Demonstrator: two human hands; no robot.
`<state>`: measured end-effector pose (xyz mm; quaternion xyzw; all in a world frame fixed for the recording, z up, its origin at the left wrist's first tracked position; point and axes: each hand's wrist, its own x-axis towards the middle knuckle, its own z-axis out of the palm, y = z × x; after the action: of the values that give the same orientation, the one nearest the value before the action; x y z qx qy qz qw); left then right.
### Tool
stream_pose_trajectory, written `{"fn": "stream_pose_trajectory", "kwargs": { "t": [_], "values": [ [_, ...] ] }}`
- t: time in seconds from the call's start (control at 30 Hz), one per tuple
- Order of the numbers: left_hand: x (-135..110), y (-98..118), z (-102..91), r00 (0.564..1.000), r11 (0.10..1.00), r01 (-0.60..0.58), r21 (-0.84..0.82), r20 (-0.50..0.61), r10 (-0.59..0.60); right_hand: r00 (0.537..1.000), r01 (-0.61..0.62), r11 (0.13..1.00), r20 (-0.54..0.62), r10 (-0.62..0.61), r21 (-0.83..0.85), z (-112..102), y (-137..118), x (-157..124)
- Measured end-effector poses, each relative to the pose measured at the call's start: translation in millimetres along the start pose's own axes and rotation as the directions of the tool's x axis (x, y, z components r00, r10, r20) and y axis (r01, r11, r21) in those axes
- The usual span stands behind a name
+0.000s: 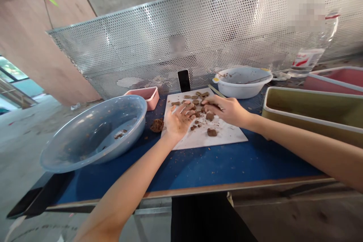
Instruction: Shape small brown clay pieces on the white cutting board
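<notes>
A white board [181, 144] lies on the blue tabletop, strewn with brown earthy lumps and crumbs. Over its left part my left hand [179, 120] is held palm up, fingers apart, with nothing visible in the palm. My right hand [230, 110] reaches in from the right, its fingers and thumb closed around a dark brown lump [217, 106] that they partly hide. Below that hand sits a squarish brown block [210, 116], and nearer to me another block [211, 132] lies apart. Flatter brown pieces [202, 94] are gathered at the board's far edge.
At left stands a large blue basin [138, 121], with a crumbly brown clump [157, 125] beside it. Behind are a pink tub [153, 99], a phone [184, 80] and a white basin [241, 90]. Olive planter [306, 119] and water bottle [307, 58] stand right; perforated metal screen [127, 49] backs the table.
</notes>
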<state>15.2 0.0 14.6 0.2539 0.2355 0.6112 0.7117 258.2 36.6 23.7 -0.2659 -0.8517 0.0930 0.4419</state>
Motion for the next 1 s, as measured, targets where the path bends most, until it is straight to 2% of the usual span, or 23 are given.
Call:
{"fn": "stream_pose_trajectory", "kwargs": {
  "t": [0.07,0.17,0.27,0.4,0.5,0.63,0.73,0.87,1.0],
  "values": [
    [0.0,0.0,-1.5,1.0,1.0,-0.009,0.012,0.012,0.009,0.999,-0.032,0.999,-0.041,0.032,-0.011,-6.2,16.3,-15.7],
    [1.2,-0.6,-3.4,1.0,0.999,-0.02,0.028,0.01,0.02,0.994,-0.107,0.994,-0.011,0.108,0.018,-8.2,30.3,-30.7],
    [2.2,-1.9,-3.7,1.0,0.999,-0.012,0.039,-0.021,0.013,0.989,-0.146,0.988,0.027,0.145,0.052,-6.7,30.0,-33.9],
    [1.5,-2.7,-2.3,0.997,0.999,-0.014,0.049,-0.07,0.017,0.989,-0.096,0.994,0.121,0.091,0.043,-3.5,23.0,-33.8],
    [0.2,-0.7,-1.2,0.998,0.998,-0.024,0.062,-0.053,0.027,0.987,-0.092,0.995,0.133,0.087,0.032,-3.1,22.4,-35.4],
    [-1.2,1.9,1.1,0.997,0.992,-0.07,0.103,0.051,0.065,0.986,-0.122,0.992,0.116,0.117,0.041,-5.1,26.5,-35.2],
    [-1.2,-1.3,3.7,0.97,0.951,-0.204,0.231,0.177,0.165,0.985,-0.135,0.99,0.117,0.129,0.041,-5.1,28.5,-33.7],
    [-0.7,-12.9,4.9,0.879,0.78,-0.442,0.443,0.387,0.278,0.985,-0.116,0.992,0.132,0.11,0.04,-2.8,25.9,-32.7],
    [-4.7,-28.1,-2.6,0.8,0.609,-0.571,0.55,0.541,0.261,0.986,-0.077,0.996,0.149,0.07,0.044,-3.1,20.6,-32.7]
  ]
}}
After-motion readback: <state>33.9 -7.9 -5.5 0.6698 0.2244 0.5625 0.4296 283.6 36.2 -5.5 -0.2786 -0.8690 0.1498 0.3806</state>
